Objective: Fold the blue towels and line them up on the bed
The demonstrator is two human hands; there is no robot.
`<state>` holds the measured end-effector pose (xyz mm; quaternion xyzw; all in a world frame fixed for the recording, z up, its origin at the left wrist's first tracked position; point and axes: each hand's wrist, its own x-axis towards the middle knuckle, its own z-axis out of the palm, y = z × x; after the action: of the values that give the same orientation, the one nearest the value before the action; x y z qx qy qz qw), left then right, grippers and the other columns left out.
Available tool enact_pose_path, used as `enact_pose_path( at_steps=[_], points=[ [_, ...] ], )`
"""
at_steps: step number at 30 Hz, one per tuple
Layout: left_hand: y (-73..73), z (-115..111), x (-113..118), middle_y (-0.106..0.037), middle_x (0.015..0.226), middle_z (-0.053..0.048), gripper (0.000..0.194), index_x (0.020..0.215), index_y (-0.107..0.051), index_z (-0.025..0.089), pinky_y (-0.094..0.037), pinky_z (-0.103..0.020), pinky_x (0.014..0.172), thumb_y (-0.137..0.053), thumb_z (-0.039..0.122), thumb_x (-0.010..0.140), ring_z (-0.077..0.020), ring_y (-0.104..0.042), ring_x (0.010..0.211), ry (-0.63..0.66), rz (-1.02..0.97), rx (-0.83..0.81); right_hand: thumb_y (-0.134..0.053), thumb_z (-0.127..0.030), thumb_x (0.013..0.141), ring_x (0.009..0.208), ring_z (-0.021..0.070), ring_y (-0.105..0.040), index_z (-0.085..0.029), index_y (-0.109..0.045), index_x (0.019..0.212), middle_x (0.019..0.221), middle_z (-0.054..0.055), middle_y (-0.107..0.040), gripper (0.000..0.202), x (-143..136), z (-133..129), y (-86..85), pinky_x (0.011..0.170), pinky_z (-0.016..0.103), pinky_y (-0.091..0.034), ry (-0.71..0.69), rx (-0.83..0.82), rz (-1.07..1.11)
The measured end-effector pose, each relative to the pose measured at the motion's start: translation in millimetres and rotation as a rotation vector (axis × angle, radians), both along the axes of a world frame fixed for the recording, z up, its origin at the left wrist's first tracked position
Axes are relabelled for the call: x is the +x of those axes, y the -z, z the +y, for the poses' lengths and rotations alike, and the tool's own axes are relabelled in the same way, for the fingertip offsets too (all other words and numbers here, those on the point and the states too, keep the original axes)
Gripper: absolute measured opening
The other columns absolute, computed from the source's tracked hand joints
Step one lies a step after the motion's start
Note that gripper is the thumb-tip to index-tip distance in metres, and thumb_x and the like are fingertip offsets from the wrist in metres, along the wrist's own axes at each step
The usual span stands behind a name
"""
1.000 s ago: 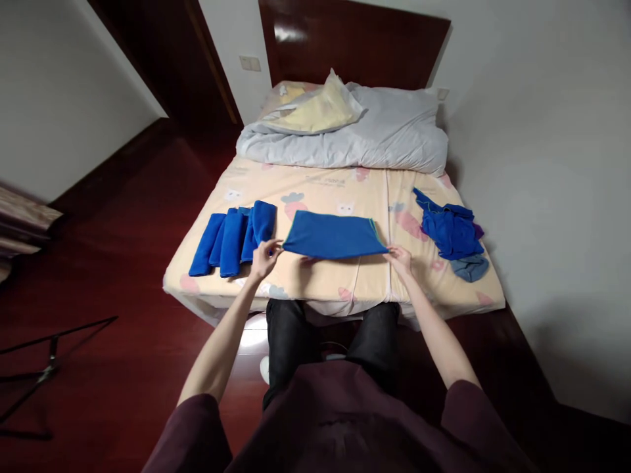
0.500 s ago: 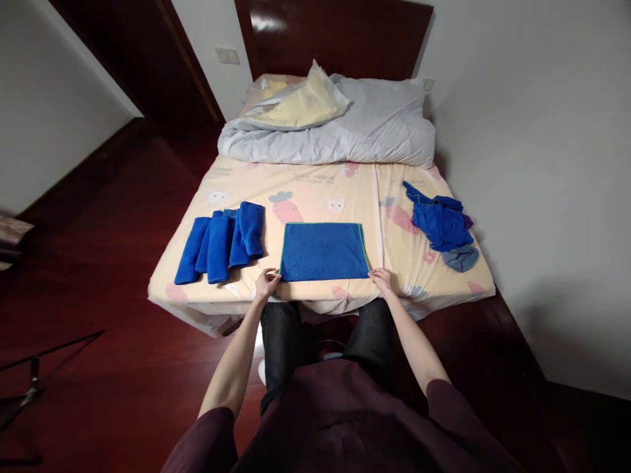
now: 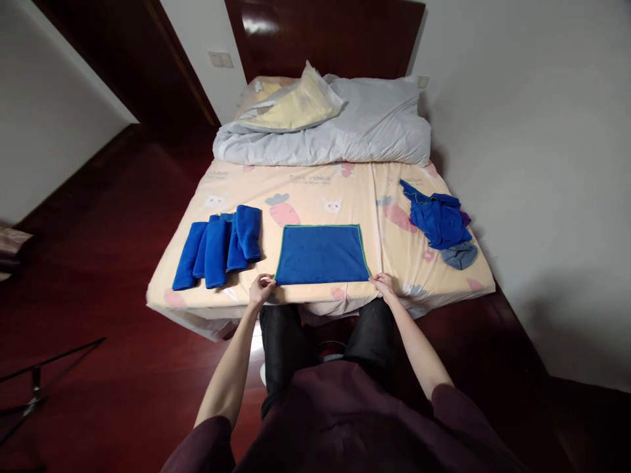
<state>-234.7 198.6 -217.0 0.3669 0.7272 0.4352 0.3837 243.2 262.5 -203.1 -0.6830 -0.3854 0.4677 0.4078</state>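
Observation:
A blue towel (image 3: 321, 254) with green edging lies folded over and flat near the front edge of the bed. My left hand (image 3: 261, 289) pinches its near left corner, and my right hand (image 3: 382, 284) pinches the near right corner. The near edge is stretched straight between them. To the left, several rolled blue towels (image 3: 215, 253) lie side by side, partly overlapping. At the right of the bed sits a crumpled heap of blue cloths (image 3: 436, 220), with a grey-blue cloth (image 3: 459, 255) and a bit of purple showing at its side.
The bed (image 3: 315, 187) has a cream sheet printed with carrots and rabbits. A grey quilt (image 3: 325, 144) and a yellow-lined pillow or cover (image 3: 300, 105) are bunched by the dark headboard (image 3: 325, 36). A black metal stand (image 3: 35, 384) is on the floor at left.
The towel's near edge has been pulled a little wider and toward me, my left hand shifting slightly left with its corner. More green edging shows along the far side.

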Motion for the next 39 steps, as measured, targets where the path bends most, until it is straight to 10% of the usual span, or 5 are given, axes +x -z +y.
enact_pose_path(
  at_steps=[22,31,39],
  points=[
    [-15.0,-55,-12,-0.080,0.089,-0.010,0.052,0.096,-0.062,0.023,-0.058,-0.041,0.085,-0.081,0.055,0.060,-0.0306,-0.076,0.092,0.226,0.153,-0.150,-0.092,-0.057,0.047,0.053,0.0100,-0.047,-0.022,-0.049,0.067,0.058,-0.005,-0.056,0.059,22,-56,-2.5,0.044,0.019,-0.034,-0.233,-0.025,0.057],
    [-26.9,26,-6,-0.079,0.097,-0.015,0.077,0.110,-0.063,0.018,-0.059,-0.042,0.082,-0.087,0.066,0.054,-0.0317,-0.075,0.095,0.259,-0.037,-0.136,-0.092,-0.044,0.054,0.065,0.0151,-0.064,-0.020,-0.069,0.089,0.092,0.009,-0.078,0.048,4,11,-13.7,0.047,0.020,-0.038,-0.202,-0.071,0.074],
    [-11.6,124,-5,-0.077,0.104,-0.016,0.048,0.113,-0.068,0.014,-0.056,-0.033,0.080,-0.070,0.047,0.078,-0.0254,-0.073,0.097,0.087,0.052,-0.179,-0.090,-0.041,0.062,0.076,0.0190,-0.071,-0.020,-0.070,0.094,0.105,0.012,-0.079,0.043,-23,105,-4.1,0.047,0.020,-0.041,-0.122,-0.085,-0.016]
  ],
)
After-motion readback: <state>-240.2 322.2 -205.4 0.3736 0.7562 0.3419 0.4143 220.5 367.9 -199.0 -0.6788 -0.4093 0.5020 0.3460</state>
